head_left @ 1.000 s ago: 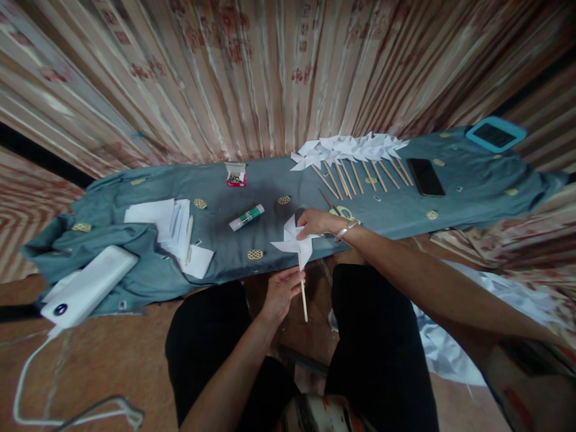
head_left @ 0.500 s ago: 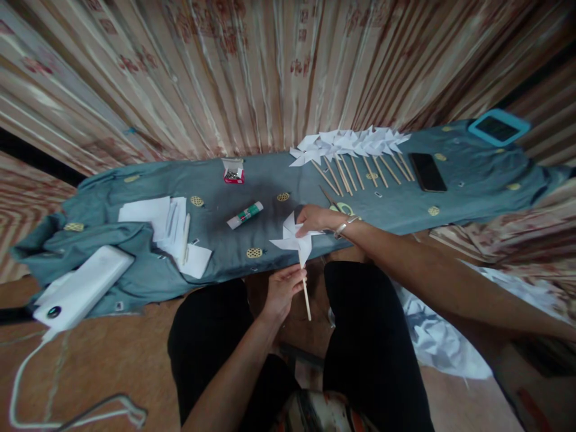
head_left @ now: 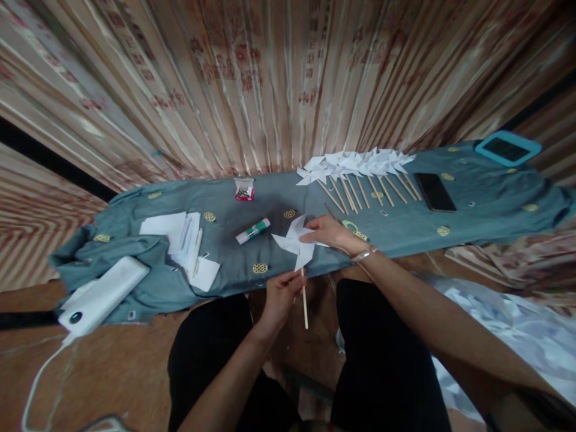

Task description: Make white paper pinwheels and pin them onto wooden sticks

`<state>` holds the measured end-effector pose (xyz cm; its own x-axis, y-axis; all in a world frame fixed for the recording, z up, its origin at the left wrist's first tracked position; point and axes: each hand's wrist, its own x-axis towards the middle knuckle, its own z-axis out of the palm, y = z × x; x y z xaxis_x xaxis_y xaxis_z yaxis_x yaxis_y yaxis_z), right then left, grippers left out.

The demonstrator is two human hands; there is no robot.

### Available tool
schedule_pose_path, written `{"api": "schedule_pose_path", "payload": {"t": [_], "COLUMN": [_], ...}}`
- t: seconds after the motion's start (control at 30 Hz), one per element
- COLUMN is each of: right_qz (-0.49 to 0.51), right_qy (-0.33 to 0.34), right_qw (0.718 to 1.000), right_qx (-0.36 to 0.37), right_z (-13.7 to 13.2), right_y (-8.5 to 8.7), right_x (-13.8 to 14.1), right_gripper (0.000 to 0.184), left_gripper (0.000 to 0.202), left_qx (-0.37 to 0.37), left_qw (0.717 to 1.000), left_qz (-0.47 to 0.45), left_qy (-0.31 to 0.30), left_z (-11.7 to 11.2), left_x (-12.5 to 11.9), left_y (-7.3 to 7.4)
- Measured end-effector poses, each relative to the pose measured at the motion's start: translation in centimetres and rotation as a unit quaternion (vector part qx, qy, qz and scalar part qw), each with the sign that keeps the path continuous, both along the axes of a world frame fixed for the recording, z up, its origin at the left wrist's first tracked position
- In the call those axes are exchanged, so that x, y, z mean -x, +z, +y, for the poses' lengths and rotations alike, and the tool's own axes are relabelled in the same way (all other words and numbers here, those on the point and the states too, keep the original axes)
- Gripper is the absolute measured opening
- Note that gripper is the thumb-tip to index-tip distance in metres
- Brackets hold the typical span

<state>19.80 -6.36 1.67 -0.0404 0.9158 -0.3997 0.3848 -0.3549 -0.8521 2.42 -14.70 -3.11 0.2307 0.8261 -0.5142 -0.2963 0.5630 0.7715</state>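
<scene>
A white paper pinwheel on a thin wooden stick is held over the near edge of the cloth-covered table. My left hand pinches the stick just below the paper blades. My right hand, with a bracelet at the wrist, has its thumb and fingers closed on the blades' right side, near the centre. Scissors with green handles lie partly hidden behind that hand. A glue stick lies left of the pinwheel. Beyond it stands an open red box of small metal pins.
Several finished pinwheels lie in a row along the back. A dark phone and a blue-framed tablet are at right. Left are paper sheets, a pen and a white power bank with cable. A bag of white paper pieces sits on the floor.
My right fingers have shifted slightly from the pinwheel's centre toward its right side, showing more of the middle. My left hand keeps its hold on the stick. The camera view has tilted.
</scene>
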Motion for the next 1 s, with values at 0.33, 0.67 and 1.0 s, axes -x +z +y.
{"api": "schedule_pose_path", "payload": {"t": [0.33,0.67,1.0], "right_qz": [0.265,0.368,0.396], "right_qy": [-0.177,-0.251,-0.281], "right_qw": [0.947,0.893,0.871], "right_qx": [-0.041,-0.063,-0.071], "right_z": [0.6,0.5,1.3], "right_y": [-0.4,-1.3,-0.7], "right_x": [-0.2,-1.2,-1.4], "right_gripper": [0.035,0.032,0.031], "left_gripper": [0.025,0.016,0.018], "left_qx": [-0.103,-0.207,-0.244], "left_qw": [0.993,0.968,0.958], "left_qz": [0.051,0.119,0.133], "left_qy": [-0.038,-0.074,-0.074], "left_z": [4.6,6.5,8.3], "left_x": [-1.1,-3.3,-3.7], "left_y": [1.3,-0.3,-0.6]}}
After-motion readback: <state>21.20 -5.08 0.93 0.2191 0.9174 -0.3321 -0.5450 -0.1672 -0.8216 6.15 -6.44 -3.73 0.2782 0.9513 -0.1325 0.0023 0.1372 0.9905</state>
